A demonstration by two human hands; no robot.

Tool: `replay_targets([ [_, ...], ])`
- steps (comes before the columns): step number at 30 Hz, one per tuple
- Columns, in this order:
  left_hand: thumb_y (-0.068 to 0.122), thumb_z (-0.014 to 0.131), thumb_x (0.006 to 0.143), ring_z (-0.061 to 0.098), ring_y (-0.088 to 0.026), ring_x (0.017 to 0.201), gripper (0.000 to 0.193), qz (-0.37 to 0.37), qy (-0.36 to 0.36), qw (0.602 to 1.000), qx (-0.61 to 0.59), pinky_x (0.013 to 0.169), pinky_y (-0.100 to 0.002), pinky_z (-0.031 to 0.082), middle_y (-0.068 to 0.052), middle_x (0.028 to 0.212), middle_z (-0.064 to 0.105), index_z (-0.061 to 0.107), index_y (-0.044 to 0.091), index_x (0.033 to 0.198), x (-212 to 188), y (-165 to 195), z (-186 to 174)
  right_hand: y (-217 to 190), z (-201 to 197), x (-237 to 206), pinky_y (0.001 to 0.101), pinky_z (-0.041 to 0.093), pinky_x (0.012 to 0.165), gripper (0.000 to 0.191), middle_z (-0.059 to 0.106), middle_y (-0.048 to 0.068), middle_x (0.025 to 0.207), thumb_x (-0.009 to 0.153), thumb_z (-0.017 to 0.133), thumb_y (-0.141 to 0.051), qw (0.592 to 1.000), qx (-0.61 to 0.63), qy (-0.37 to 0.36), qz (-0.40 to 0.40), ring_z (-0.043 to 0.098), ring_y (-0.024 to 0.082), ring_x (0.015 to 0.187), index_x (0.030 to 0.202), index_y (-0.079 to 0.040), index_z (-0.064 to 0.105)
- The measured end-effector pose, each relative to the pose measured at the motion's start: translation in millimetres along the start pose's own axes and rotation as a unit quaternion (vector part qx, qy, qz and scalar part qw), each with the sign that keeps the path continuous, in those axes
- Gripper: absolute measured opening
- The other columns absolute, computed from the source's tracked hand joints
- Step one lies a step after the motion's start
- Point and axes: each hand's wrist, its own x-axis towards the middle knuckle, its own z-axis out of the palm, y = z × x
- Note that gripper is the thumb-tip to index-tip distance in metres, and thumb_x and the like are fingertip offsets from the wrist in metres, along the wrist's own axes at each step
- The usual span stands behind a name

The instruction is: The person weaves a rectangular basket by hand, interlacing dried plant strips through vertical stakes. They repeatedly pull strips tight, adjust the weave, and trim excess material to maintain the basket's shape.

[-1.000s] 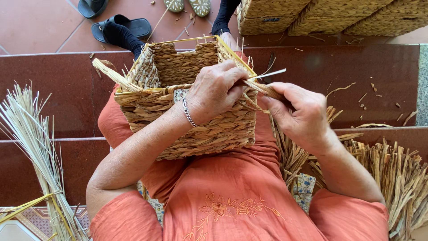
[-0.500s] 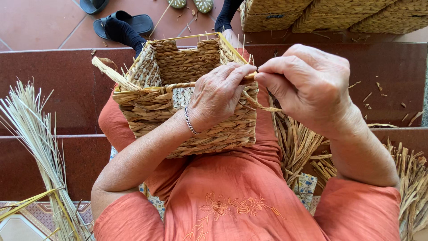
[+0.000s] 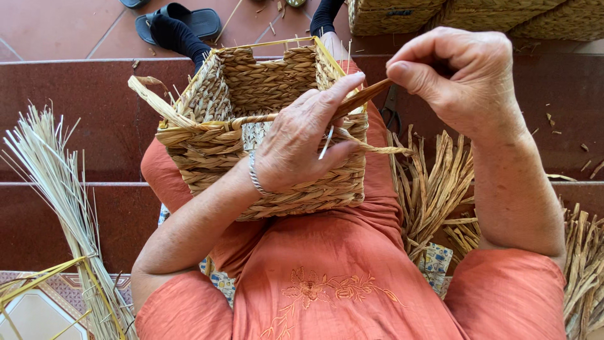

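My left hand (image 3: 302, 148) presses flat against the front wall of the woven basket (image 3: 264, 126), fingers spread and curled over the rim, pinning it on my lap so it cannot slide while the weave is worked. A thin metal needle (image 3: 326, 142) pokes out between those fingers, kept ready there, it seems. My right hand (image 3: 462, 75) is raised just beside the rim, thumb and forefinger pinched tight on a flat brown strand (image 3: 362, 97) and drawing it taut away from the corner, so the fibre appears to seat snugly in the border. A yellow wire frame (image 3: 277, 43) edges the basket's mouth and gives the weave its shape. A sheaf of pale straw (image 3: 56, 189) and bundles of dried fibre (image 3: 434, 189) lie close on either side, within reach.
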Motion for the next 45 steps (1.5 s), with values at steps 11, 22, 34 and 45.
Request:
replay_targets([
  [11,0.004,0.077,0.099,0.070,-0.028,0.103,0.016,0.060,0.104,0.988,0.096,0.083,-0.036,0.059,-0.012,0.117,0.064,0.067,0.004,0.112,-20,-8,8,9,27,-25,0.0368,0.051,0.072,0.022,0.073,0.011,0.088,0.092,0.081,-0.019,0.964,-0.191,0.005,-0.184,0.067,0.023,0.078,0.101,-0.001,0.074],
  [22,0.006,0.076,0.103,0.070,-0.027,0.085,0.014,0.054,0.055,0.987,0.141,0.074,-0.038,0.058,-0.010,0.103,0.064,0.065,-0.002,0.101,-16,-8,1,19,62,-25,0.0313,0.051,0.057,0.037,0.067,0.006,0.070,0.094,0.087,-0.033,0.991,-0.129,-0.005,-0.043,0.067,0.018,0.061,0.085,-0.006,0.065],
  [34,0.008,0.080,0.091,0.068,-0.033,0.080,0.020,-0.034,0.007,0.995,0.097,0.067,-0.041,0.054,-0.013,0.088,0.065,0.061,0.003,0.092,5,-20,-3,38,59,-41,0.0283,0.047,0.063,0.025,0.065,0.010,0.100,0.098,0.079,-0.011,0.997,-0.003,-0.041,-0.066,0.058,0.014,0.073,0.083,0.001,0.062],
  [45,0.021,0.081,0.081,0.068,-0.034,0.076,0.025,0.062,0.001,0.970,0.234,0.065,-0.044,0.053,-0.013,0.082,0.065,0.061,0.007,0.085,29,-19,-16,59,31,-58,0.0352,0.052,0.086,0.014,0.068,0.012,0.107,0.094,0.076,-0.009,0.996,-0.018,0.011,-0.090,0.063,0.021,0.101,0.098,0.001,0.067],
])
